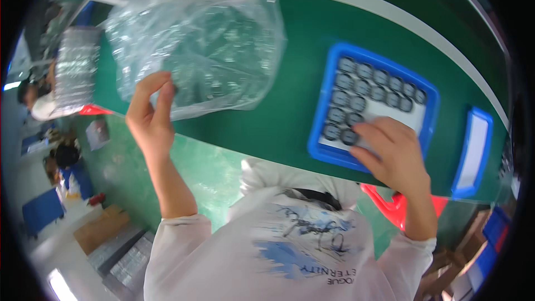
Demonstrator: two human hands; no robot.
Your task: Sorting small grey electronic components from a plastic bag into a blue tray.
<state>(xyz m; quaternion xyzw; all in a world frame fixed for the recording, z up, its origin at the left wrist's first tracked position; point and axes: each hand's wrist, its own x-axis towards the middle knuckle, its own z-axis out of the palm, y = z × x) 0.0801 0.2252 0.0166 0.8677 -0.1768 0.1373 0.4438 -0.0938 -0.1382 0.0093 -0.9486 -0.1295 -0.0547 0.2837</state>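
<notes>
A blue tray (321, 112) with a white bottom holds rows of small round black parts (364, 70). My right hand (393, 150) is over its near side. Thumb and forefinger are closed about a round black part (349, 136) at the near end of a row. Part of the tray's bottom is hidden beneath this hand. On the left lies a large clear plastic bag (223, 50), crumpled. My left hand (153, 111) is at the bag's near left edge with thumb and forefinger pinched. Something small and dark shows by the fingertips, too blurred to name.
The green table (301, 28) has a pale raised far edge. A second blue tray (472, 153) with a white bottom stands at the right. Stacked clear plastic trays (78, 67) are at the far left. Other people are in the background at left. A red stool (393, 206) is under the near edge.
</notes>
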